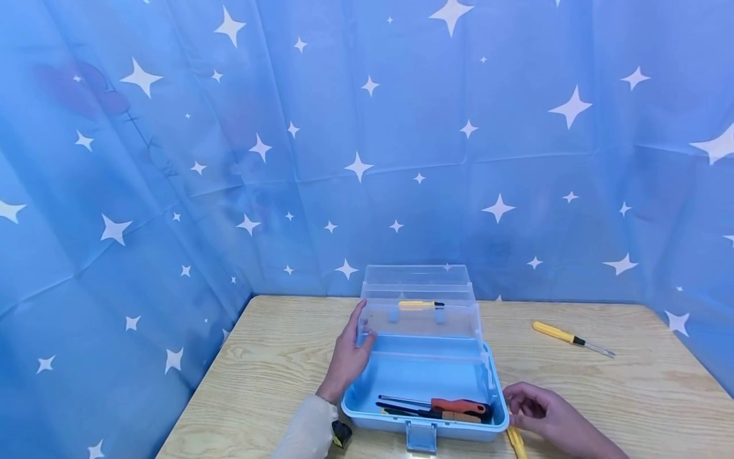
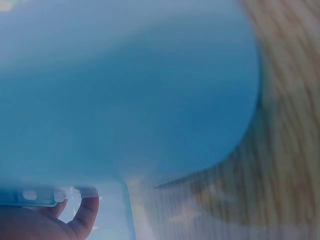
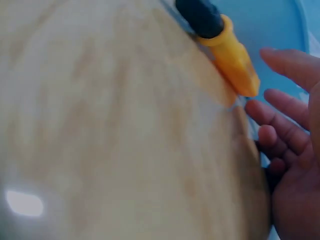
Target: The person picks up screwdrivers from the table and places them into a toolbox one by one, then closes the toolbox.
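A light blue toolbox (image 1: 424,376) stands on the table with its clear lid (image 1: 418,290) raised at the back. My left hand (image 1: 348,357) holds the lid's left edge, thumb in front; the left wrist view shows its curled fingers (image 2: 87,212) there. In the box lie a red-handled screwdriver (image 1: 459,405) and a dark tool with an orange-brown handle (image 1: 459,417). My right hand (image 1: 536,411) is by the box's right front corner, close to a yellow screwdriver (image 3: 232,65). The right wrist view shows its fingers loosely bent, apart from that handle.
Another yellow screwdriver (image 1: 553,331) lies on the table at the right. A further one (image 1: 417,305) shows through the clear lid. Beside the left sleeve sits a small black-and-yellow object (image 1: 341,433). A blue star-patterned curtain (image 1: 367,127) hangs behind the wooden table (image 1: 269,357).
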### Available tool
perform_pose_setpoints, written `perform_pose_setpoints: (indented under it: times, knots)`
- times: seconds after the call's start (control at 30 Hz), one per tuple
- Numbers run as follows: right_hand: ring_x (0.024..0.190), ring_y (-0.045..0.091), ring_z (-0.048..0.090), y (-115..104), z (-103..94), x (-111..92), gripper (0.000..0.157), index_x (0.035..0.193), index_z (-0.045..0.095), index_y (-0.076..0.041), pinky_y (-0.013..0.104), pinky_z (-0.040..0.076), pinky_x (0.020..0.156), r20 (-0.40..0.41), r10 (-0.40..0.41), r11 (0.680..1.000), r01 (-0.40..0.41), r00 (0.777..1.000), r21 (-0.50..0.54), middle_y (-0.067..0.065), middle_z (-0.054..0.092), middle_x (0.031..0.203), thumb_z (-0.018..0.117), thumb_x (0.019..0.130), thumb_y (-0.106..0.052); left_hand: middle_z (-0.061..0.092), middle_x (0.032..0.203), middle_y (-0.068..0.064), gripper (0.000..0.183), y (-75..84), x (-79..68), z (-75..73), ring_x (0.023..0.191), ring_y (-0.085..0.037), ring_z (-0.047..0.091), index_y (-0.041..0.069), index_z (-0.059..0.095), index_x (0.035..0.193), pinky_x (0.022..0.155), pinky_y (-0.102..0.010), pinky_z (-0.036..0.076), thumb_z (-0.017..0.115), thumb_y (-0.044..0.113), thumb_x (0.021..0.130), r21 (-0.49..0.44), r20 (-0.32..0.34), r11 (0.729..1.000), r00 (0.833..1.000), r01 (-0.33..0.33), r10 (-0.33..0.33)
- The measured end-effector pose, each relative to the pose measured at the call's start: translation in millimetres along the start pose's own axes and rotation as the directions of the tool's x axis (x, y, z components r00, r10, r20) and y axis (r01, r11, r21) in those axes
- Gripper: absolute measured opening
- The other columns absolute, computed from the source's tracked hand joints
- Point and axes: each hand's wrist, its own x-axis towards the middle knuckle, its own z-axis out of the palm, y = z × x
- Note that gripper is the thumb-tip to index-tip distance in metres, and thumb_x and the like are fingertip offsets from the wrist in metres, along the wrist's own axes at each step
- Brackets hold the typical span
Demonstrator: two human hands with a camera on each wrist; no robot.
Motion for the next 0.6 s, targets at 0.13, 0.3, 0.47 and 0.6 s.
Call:
perform_pose_setpoints:
  times: [0.13,0.3,0.47,0.6]
  knots:
    - [0.074,0.012,0.052,0.5,2.8,0.8,0.043,0.125,0.057,0.006,0.026,0.042,0.058,-0.021,0.048,0.999,-0.048,0.999,-0.025,0.004,0.058,0.094,0.068,0.093,-0.019,0.033,0.160,0.005,0.063,-0.6,0.5,-0.4,0.147,-0.028,0.033,0.046,0.022,0.155,0.116,-0.058,0.029,0.052,0.029,0.103,0.004,0.000,1.000,1.000,0.000,0.000]
    - [0.074,0.015,0.051,0.1,3.8,1.2,0.048,0.128,0.055,0.006,0.027,0.040,0.056,-0.021,0.074,0.997,-0.075,0.997,-0.020,0.007,0.055,0.092,0.071,0.091,-0.019,0.032,0.160,0.004,0.063,-0.1,0.2,-0.8,0.147,-0.029,0.032,0.046,0.022,0.154,0.116,-0.059,0.029,0.052,0.029,0.102,0.005,-0.001,1.000,1.000,0.005,-0.005]
    - [0.073,0.014,0.051,0.0,2.9,1.2,0.052,0.130,0.054,0.006,0.027,0.040,0.055,-0.030,0.063,0.996,-0.065,0.998,-0.054,0.005,0.055,0.089,0.073,0.090,-0.021,0.032,0.160,0.004,0.062,0.7,-0.3,-1.0,0.147,-0.029,0.032,0.047,0.022,0.154,0.115,-0.061,0.029,0.052,0.028,0.103,-0.001,0.003,1.000,1.000,0.013,-0.013]
    - [0.071,0.012,0.051,-1.8,3.0,2.0,0.054,0.130,0.054,0.004,0.024,0.040,0.055,-0.055,0.077,0.991,-0.083,0.995,-0.107,0.004,0.056,0.088,0.075,0.087,-0.022,0.032,0.161,0.005,0.062,0.9,-0.5,-1.0,0.147,-0.029,0.032,0.048,0.022,0.154,0.115,-0.060,0.029,0.052,0.029,0.103,0.004,0.001,1.000,1.000,0.017,-0.017]
